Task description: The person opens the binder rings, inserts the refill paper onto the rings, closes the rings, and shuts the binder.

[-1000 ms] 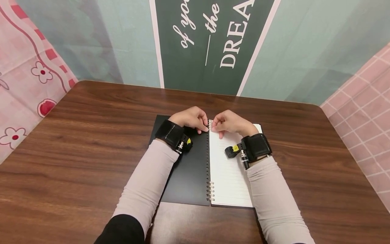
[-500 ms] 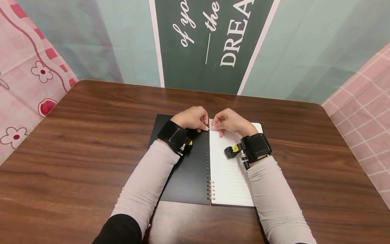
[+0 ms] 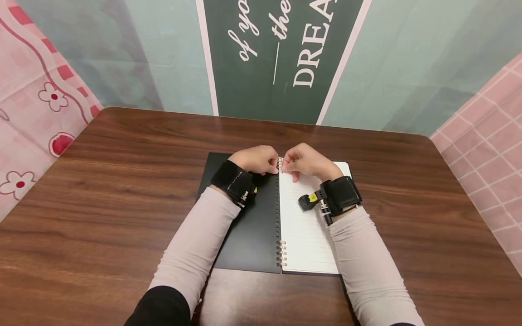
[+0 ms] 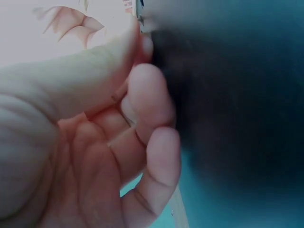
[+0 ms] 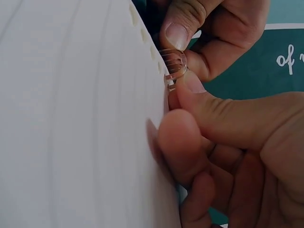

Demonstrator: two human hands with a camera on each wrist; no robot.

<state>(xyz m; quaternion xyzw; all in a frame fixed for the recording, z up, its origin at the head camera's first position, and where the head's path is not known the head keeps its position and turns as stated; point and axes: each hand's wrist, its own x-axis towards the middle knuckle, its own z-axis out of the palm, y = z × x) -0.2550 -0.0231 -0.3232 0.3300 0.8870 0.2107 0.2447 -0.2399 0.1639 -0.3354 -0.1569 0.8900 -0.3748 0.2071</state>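
A loose-leaf notebook lies open on the table, its black cover (image 3: 248,240) on the left and lined white pages (image 3: 310,240) on the right. Clear binding rings (image 3: 282,253) join the lower part of the spine; the middle holes carry none. At the top end, my left hand (image 3: 255,158) and right hand (image 3: 308,161) meet over another clear ring strip (image 5: 176,62). In the right wrist view, thumb and curled index finger of each hand pinch that strip from either side. The left wrist view shows the left hand (image 4: 99,142) with curled fingers beside the dark cover, mostly blurred.
The brown wooden table (image 3: 122,194) extends around the notebook on all sides. Behind its far edge hangs a green cloth with white lettering (image 3: 281,63). Pink patterned cloth (image 3: 36,113) borders the left, and pink checked cloth (image 3: 485,149) the right.
The left hand has turned slightly, its fingers now more tucked in at the top rings. The right hand stays at the same spot on the spine. The notebook lies as before.
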